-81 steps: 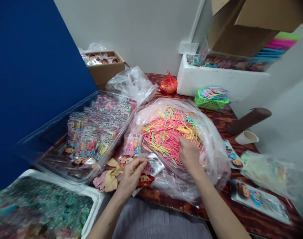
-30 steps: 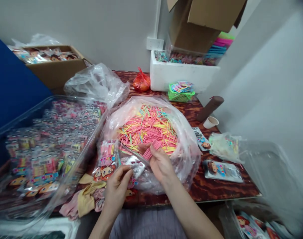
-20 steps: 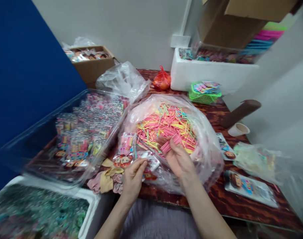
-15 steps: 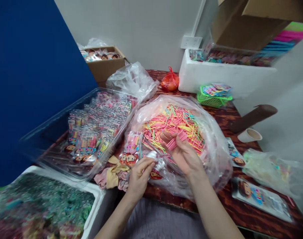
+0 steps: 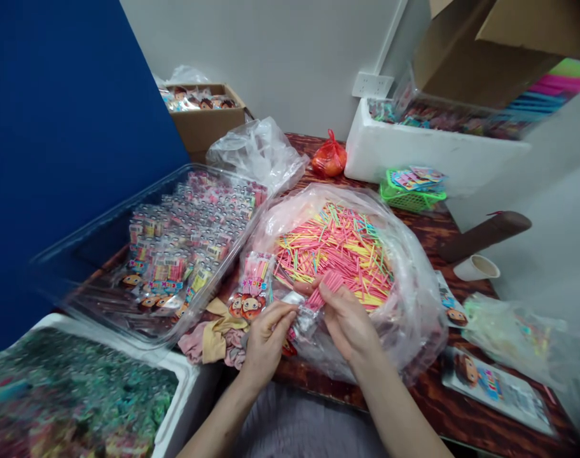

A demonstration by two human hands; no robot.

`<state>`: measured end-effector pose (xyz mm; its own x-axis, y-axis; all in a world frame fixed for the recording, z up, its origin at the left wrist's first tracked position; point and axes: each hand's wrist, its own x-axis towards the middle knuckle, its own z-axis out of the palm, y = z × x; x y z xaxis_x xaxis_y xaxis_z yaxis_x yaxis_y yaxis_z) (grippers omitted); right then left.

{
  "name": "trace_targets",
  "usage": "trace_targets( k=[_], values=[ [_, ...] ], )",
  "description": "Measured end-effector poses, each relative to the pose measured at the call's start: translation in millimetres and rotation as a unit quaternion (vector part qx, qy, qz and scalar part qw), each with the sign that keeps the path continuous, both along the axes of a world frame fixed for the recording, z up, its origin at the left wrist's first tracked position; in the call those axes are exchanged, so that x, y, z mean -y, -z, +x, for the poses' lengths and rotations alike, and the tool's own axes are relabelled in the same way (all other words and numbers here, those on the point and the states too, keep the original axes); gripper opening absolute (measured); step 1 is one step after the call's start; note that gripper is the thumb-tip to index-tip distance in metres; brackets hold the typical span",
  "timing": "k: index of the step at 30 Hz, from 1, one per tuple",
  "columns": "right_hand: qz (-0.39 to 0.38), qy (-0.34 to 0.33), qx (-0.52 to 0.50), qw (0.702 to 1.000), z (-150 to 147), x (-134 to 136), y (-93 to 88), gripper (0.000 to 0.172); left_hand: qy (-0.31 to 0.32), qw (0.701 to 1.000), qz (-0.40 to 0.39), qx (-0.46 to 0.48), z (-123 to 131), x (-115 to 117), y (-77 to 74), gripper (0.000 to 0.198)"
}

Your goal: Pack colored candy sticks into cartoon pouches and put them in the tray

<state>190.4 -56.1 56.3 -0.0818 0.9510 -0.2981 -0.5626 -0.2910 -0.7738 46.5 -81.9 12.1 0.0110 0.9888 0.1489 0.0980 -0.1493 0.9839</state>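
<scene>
My left hand (image 5: 267, 338) pinches the edge of a small clear printed pouch (image 5: 303, 323) near the table's front. In my right hand (image 5: 350, 321) is a bundle of pink sticks (image 5: 327, 291), gripped between thumb and fingers. The bundle's lower end is at the pouch's mouth; whether it is inside I cannot tell. Behind both hands lies a large open plastic bag (image 5: 416, 305) full of loose pink, yellow, green and blue sticks (image 5: 338, 245). A filled pouch with a monkey print (image 5: 252, 286) lies just left of that bag.
To the left, a clear plastic tray (image 5: 175, 340) holds many filled pouches. A white foam box (image 5: 187, 375) is at the lower left. A green basket (image 5: 414, 198), paper cup (image 5: 477, 267) and flat printed packet (image 5: 500, 388) are on the right. A red bag (image 5: 329, 158) sits behind.
My right hand has moved down and left, bringing the pink sticks to the pouch. My left hand stays almost in place, still pinching the pouch. The view has shifted slightly.
</scene>
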Motion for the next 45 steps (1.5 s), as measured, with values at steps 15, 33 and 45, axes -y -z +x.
trace_targets(
  k=[15,33,45],
  values=[
    [0.249,-0.025,0.438,0.863,14.6,32.5,-26.0,0.037,0.034,0.993,-0.051,0.101,-10.9,-0.7,-11.8,0.016],
    [0.322,0.019,0.432,0.842,15.1,39.1,-31.5,0.011,0.057,0.983,-0.114,0.134,-1.2,6.0,-22.1,0.015],
    [0.353,0.032,0.484,0.800,10.1,37.9,-25.0,0.008,0.065,0.974,-0.144,0.162,1.7,11.0,-22.4,0.016]
  ],
)
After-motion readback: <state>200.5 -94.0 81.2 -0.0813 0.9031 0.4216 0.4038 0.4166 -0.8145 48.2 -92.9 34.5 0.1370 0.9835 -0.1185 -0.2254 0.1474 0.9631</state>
